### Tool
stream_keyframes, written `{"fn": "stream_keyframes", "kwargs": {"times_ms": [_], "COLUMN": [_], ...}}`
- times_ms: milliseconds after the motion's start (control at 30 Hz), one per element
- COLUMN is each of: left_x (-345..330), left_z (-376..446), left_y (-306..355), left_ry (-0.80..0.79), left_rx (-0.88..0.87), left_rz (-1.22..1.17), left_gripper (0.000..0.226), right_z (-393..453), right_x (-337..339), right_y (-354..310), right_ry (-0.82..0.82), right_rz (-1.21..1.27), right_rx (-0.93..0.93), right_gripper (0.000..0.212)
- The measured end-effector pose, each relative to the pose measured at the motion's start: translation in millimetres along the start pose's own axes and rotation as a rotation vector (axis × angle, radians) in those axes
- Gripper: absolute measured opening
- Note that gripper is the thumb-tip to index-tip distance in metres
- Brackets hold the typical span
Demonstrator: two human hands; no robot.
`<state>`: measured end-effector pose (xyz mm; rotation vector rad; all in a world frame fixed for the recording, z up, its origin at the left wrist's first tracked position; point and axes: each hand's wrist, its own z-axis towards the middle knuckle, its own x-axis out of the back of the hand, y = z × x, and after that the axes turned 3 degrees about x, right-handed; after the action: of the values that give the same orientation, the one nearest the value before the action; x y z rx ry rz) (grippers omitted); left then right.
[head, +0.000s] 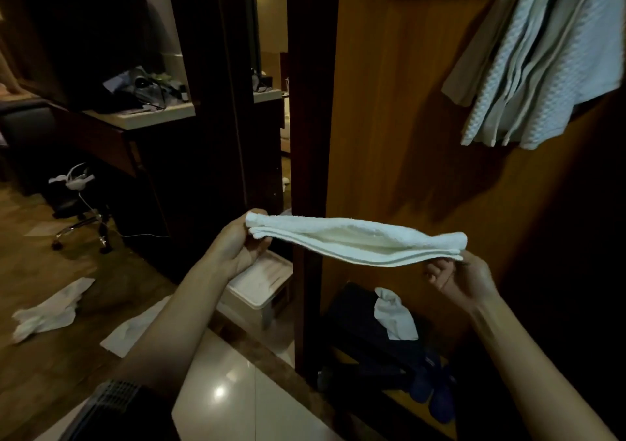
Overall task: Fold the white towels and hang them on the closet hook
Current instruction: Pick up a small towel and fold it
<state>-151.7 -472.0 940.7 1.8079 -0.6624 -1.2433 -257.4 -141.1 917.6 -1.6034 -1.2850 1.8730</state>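
You hold the folded towel (355, 242) stretched between your left hand (237, 247) and right hand (457, 278), before the closet (399, 135); hanging cloths (548, 61) lie up right; two crumpled towels (47, 312) lie on the floor (50, 373) at near left; the desk (145, 118) stands far left.

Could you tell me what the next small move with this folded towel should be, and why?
Probably raise it toward the hanging linens at upper right. The towel already lies in layered folds, held taut between the left hand and right hand. No hook is visible.
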Motion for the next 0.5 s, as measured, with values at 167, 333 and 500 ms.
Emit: {"fn": "stream_keyframes", "kwargs": {"times_ms": [167, 333, 500], "left_x": [-1.4, 14.2, 38.0], "left_z": [1.4, -1.3, 9.6], "left_y": [-1.3, -0.9, 1.2], "left_ry": [0.169, -0.089, -0.292], "left_rx": [-0.004, 0.042, -0.065], "left_rz": [-0.135, 0.307, 0.551], "left_gripper": [0.04, 0.03, 0.063], "right_z": [3.4, 9.2, 12.4], "right_x": [3.8, 6.5, 13.2], "right_y": [-4.9, -12.1, -40.9], "right_ry": [-0.084, -0.11, -0.179], "right_rz": [-0.157, -0.43, -0.925], "right_rx": [-0.178, -0.312, -0.07], "right_gripper": [0.051, 0.031, 0.055]}}
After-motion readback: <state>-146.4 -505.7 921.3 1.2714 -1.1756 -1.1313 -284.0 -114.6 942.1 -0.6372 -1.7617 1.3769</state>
